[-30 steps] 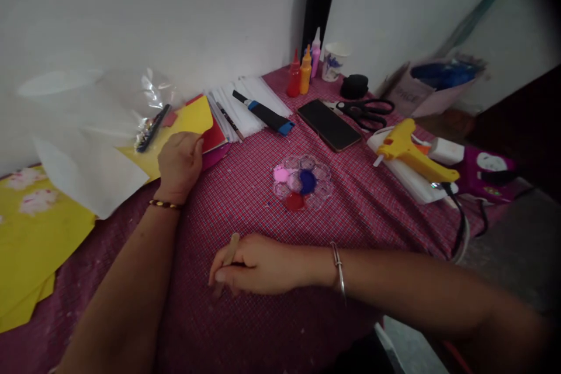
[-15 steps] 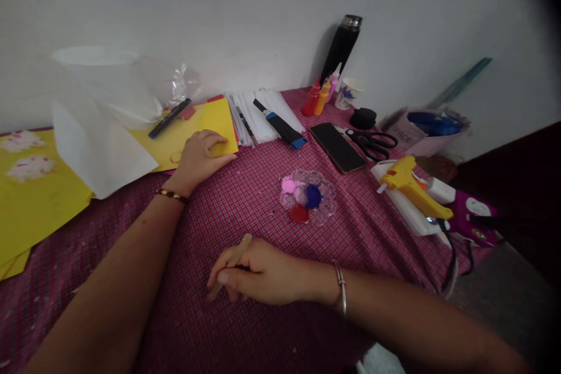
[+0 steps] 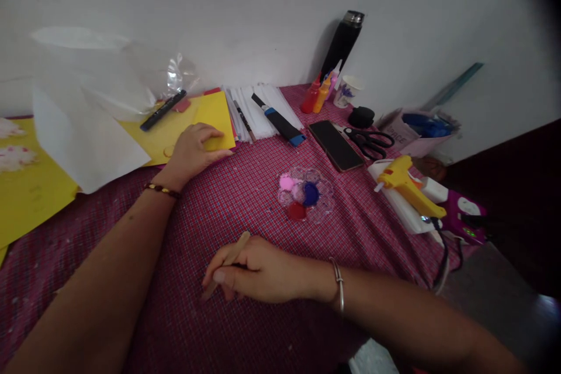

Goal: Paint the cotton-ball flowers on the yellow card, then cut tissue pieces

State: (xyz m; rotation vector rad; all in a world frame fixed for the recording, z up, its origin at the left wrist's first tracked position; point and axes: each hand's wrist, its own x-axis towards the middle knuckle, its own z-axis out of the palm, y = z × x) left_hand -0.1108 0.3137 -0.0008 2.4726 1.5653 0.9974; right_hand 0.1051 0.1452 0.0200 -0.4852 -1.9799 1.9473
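Observation:
My right hand [image 3: 258, 269] is closed around a flat wooden craft stick [image 3: 236, 249], low over the checked tablecloth. The stick slants down to the left, and its lower tip looks pinkish and dim. Farther back on the left, my left hand [image 3: 195, 152] lies on a yellow paper sheet [image 3: 219, 108] at its near right edge, thumb and fingers apart. Between the hands and the phone sits a clear flower-shaped paint palette [image 3: 322, 201] with pink, blue and red paint in its wells.
A black marker [image 3: 163, 111] and a white paper [image 3: 83, 134] lie left. White strips [image 3: 263, 99] bear a box cutter [image 3: 280, 123]. Paint bottles [image 3: 310, 98], a phone [image 3: 335, 145], scissors [image 3: 370, 140] and a corded yellow glue gun [image 3: 409, 187] are right. A black flask [image 3: 344, 41] leans at the wall.
The view has shifted slightly, so the things at left sit farther toward the left edge. Both hands keep nearly the same pose, the right one still holding the craft stick.

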